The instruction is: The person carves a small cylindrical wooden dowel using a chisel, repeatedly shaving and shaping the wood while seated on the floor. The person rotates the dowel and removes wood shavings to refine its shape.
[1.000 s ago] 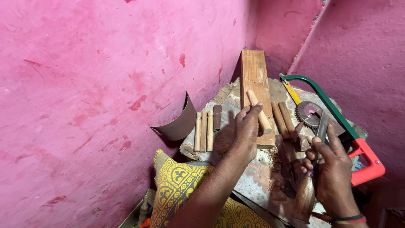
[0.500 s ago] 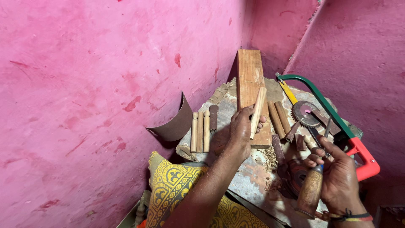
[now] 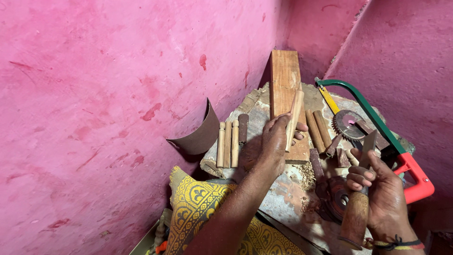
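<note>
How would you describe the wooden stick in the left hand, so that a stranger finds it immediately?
Start at the long wooden plank lying on the worn work block in the pink corner. Above it, the left hand holds a pale wooden stick nearly upright. Every other stick lies flat on the block.

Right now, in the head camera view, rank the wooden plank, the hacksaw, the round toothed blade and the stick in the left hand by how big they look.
1. hacksaw and wooden plank: similar extent, so unranked.
3. stick, held in the left hand.
4. round toothed blade, shorter but wider than the stick.
</note>
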